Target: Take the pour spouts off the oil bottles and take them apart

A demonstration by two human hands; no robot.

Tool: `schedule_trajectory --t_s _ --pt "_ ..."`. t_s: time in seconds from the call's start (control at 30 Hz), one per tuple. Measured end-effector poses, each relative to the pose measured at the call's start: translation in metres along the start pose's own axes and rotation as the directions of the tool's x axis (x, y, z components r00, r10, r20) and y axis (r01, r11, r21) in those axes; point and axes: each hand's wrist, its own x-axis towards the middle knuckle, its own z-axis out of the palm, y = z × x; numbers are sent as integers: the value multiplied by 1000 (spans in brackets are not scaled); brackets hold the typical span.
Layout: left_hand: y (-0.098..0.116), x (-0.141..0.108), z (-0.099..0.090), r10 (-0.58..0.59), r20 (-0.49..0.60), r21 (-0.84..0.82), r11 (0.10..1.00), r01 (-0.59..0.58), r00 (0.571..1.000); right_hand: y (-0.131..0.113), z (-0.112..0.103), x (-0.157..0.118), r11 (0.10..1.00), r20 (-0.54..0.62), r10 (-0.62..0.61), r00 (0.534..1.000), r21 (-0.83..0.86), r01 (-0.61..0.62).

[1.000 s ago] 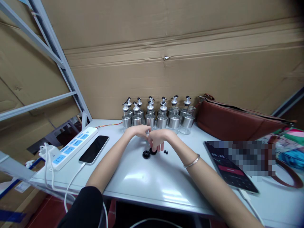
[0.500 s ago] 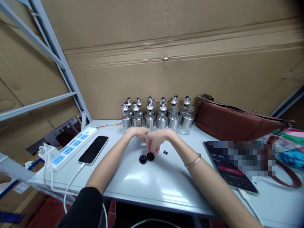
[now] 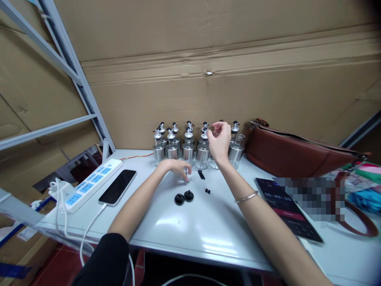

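Observation:
My left hand [image 3: 179, 170] hovers low over the table, fingers apart and pointing down. Something small and pale shows at its fingertips, too unclear to name. In front of the back row my right hand [image 3: 219, 140] is raised, thumb and curled fingers apart with nothing visible between them; it covers part of a glass bottle with a metal band. Two round black caps [image 3: 183, 197] lie side by side, nearer the front than my left hand. Small black plugs [image 3: 207, 191] and slim black pieces [image 3: 201, 174] rest between my hands.
Several glass bottles with metal bands and pourer tops [image 3: 188, 149] line the back; one at right [image 3: 236, 149] has no top. A brown bag [image 3: 291, 149] stands right, with a tablet [image 3: 285, 206] before it. A phone [image 3: 118, 187] and power strip [image 3: 92, 184] lie left.
My right hand has left the black caps and gone up and back to the bottles. The left hand stays near its place, now with fingers showing, and the slim black pieces are uncovered.

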Motion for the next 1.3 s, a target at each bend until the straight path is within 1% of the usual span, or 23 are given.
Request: schedule_trajectory --t_s 0.03,0.07,0.13,0.2,0.27,0.43,0.5,0.6,0.67,0.73,0.77,0.83,0.9,0.93,1.0,1.07,1.1,1.13,1.2,1.27,1.3 --pt "0 0 0 -8 1 4 1000 8 1000 6 2 0 1000 4 26 1000 -11 -26" --pt "-1 0 0 -15 0 5 1000 15 1000 11 4 0 998 40 58 998 -21 -57" --pt "-1 -2 0 -25 -1 4 1000 25 1000 19 6 1 994 148 111 983 -33 -107" --pt "0 -3 0 -34 0 2 999 34 999 24 9 3 992 245 127 961 -34 -122" --pt "1 -3 0 -38 1 0 999 38 999 27 10 5 992 296 126 947 -28 -123" --pt "3 -4 -1 -40 6 -36 999 40 999 32 13 5 987 337 156 929 -92 -133" --pt "4 -7 -3 -53 -8 -58 997 53 999 35 13 3 984 347 168 922 -114 -137" --pt "8 -19 -10 -34 -69 -94 995 27 997 37 12 5 982 326 184 927 -88 -164" --pt "12 -31 -16 -1 -151 -137 990 -20 989 35 9 9 982 279 186 942 -36 -183" --pt "18 -42 -22 43 -282 -199 975 -103 958 28 4 16 975 219 183 958 81 -205" --pt "21 -46 -24 63 -364 -233 960 -157 929 23 0 19 960 193 189 963 169 -222" --pt "29 -51 -27 85 -526 -286 919 -271 846 6 -9 25 885 174 223 959 376 -274" --pt "39 -50 -26 81 -644 -311 880 -358 761 -14 -20 26 771 236 244 941 541 -336" --pt "45 -47 -24 80 -681 -317 864 -391 728 -26 -26 25 741 276 219 936 577 -343" --pt "58 -37 -18 89 -728 -343 812 -473 680 -47 -34 18 725 383 169 908 575 -377" --pt "71 -25 -10 81 -766 -402 714 -573 638 -63 -38 10 713 486 141 863 555 -429" --pt "77 -20 -7 49 -785 -438 662 -608 618 -68 -39 7 705 527 132 839 546 -453" --pt "82 -16 -4 10 -793 -466 635 -617 609 -72 -39 4 697 557 125 821 540 -472" --pt "89 -11 0 -46 -786 -506 622 -598 617 -75 -40 2 685 587 121 800 534 -495" --pt "92 -12 1 -39 -754 -547 592 -593 656 -75 -42 4 669 604 133 786 530 -521" --pt "91 -13 1 -9 -730 -575 549 -607 683 -75 -44 6 654 612 142 778 532 -538"
